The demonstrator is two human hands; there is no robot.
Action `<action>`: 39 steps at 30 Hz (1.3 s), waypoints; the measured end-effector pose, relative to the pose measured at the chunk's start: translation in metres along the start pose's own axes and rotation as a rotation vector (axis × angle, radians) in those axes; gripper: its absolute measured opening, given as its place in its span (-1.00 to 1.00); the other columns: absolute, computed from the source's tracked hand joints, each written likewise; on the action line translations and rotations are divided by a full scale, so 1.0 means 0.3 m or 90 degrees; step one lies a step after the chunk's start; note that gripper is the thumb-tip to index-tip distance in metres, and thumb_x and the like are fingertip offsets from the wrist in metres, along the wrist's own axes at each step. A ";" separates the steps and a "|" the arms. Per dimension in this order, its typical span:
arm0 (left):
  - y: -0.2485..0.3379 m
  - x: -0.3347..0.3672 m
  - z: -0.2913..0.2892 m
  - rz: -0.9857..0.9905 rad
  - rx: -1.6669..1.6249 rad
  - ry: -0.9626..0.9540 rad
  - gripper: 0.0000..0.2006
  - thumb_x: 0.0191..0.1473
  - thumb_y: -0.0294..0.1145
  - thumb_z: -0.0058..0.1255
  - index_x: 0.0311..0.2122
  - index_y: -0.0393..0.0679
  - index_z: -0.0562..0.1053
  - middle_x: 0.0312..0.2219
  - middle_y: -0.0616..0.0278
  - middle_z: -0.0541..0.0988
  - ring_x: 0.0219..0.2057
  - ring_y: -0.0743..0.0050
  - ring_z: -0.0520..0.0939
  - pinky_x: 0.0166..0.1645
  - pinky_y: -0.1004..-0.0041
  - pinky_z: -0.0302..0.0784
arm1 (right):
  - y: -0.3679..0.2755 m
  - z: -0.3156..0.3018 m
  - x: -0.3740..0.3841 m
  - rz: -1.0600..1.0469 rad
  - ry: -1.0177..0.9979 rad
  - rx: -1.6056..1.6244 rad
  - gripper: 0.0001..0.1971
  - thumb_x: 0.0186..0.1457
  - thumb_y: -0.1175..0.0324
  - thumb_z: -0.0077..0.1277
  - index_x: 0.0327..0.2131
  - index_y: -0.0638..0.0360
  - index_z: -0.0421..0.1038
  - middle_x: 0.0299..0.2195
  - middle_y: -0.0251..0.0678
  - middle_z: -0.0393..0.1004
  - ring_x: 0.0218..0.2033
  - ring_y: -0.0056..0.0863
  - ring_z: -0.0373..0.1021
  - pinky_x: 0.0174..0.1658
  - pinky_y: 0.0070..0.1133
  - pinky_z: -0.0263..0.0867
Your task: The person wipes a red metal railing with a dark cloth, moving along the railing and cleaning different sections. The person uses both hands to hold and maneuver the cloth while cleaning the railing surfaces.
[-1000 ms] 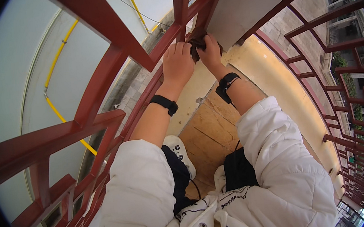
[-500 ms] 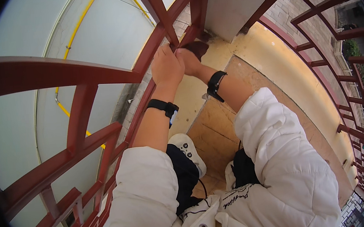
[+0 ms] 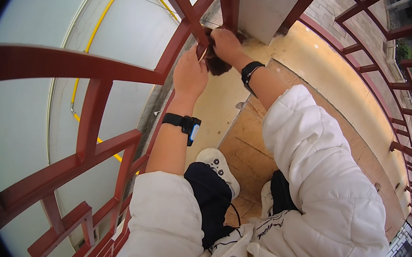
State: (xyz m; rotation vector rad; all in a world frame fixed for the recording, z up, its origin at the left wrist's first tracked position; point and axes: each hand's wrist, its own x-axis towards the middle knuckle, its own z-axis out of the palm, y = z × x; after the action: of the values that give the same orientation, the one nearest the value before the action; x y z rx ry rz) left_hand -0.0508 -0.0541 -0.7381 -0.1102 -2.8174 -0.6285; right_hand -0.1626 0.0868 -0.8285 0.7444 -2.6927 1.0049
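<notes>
My right hand point(image 3: 227, 46) is closed on a dark brown cloth point(image 3: 218, 66), bunched against the foot of a red railing post beside a pale wall. Part of the cloth hangs below the fingers, over the yellowish ledge. Just left of it, my left hand point(image 3: 191, 75) is closed against the red railing point(image 3: 165, 62). Its fingertips are hidden by the bar, so I cannot tell whether it grips the metal or an edge of the cloth. Both wrists carry black straps.
More red railing point(image 3: 72, 70) runs along my left, with a yellow pipe point(image 3: 95, 29) on the pale wall beyond. Another red railing point(image 3: 382, 73) curves along the right. The pale wall point(image 3: 265, 0) stands ahead. Brown tiles point(image 3: 248, 144) lie underfoot, beside my white shoe point(image 3: 219, 170).
My hands, close together before, are now apart. The right hand has moved farther away with the cloth, which now hangs between the hands. The view has shifted slightly.
</notes>
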 end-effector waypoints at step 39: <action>-0.034 -0.078 -0.071 -0.081 0.006 0.077 -0.75 0.28 -0.16 -0.17 -0.20 -0.09 0.46 -0.35 0.06 0.64 -0.38 -0.09 0.64 -0.29 0.08 0.55 | -0.276 -0.224 0.015 0.165 -0.016 0.236 -0.38 -0.07 0.25 0.20 0.12 0.14 0.31 -0.13 -0.11 0.56 -0.07 -0.16 0.50 0.00 -0.44 0.40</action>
State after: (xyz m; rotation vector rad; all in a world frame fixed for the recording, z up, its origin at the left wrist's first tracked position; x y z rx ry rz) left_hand -0.0248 -0.0727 -0.7298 0.1069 -2.7263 -0.6272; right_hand -0.1252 0.0753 -0.7293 0.4676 -2.7047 1.5964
